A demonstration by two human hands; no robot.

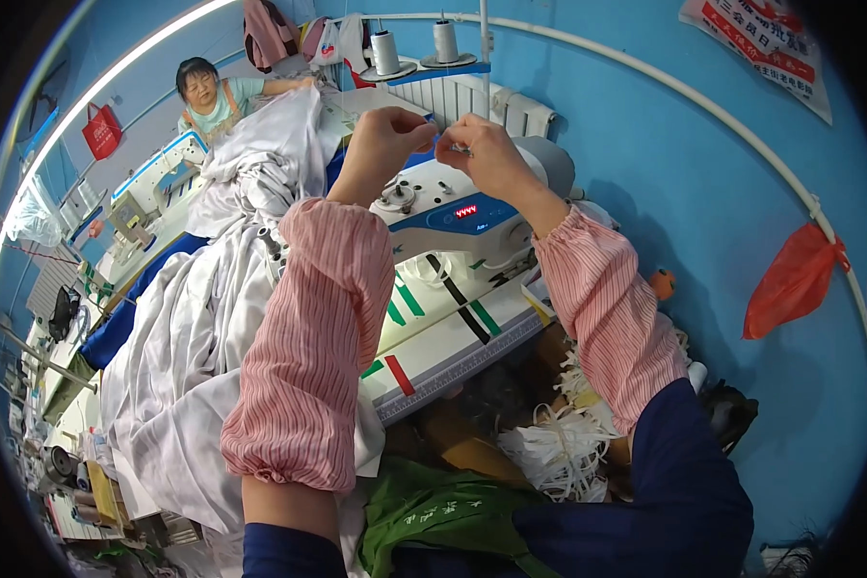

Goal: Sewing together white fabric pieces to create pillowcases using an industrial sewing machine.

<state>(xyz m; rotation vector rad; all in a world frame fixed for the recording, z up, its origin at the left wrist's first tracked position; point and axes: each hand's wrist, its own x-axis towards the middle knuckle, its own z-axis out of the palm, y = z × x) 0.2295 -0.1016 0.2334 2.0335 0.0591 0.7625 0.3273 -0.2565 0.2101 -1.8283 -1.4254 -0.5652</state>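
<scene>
Both my arms, in pink striped sleeve covers, reach up over a white and blue sewing machine [462,217]. My left hand [383,135] and my right hand [477,149] are raised side by side above the machine's top, fingers pinched together on what looks like a fine thread between them, near a small blue part. The thread itself is too thin to see clearly. Two thread cones [385,50] stand on a rack behind the machine.
A large heap of white fabric [197,337] covers the table to my left. The machine table [448,352] has coloured tape marks and a ruler edge. A pile of white elastic strips [559,448] and a green bag [433,511] lie below. Another person [207,96] sits at a machine at the back left. A red bag [790,279] hangs on the blue wall.
</scene>
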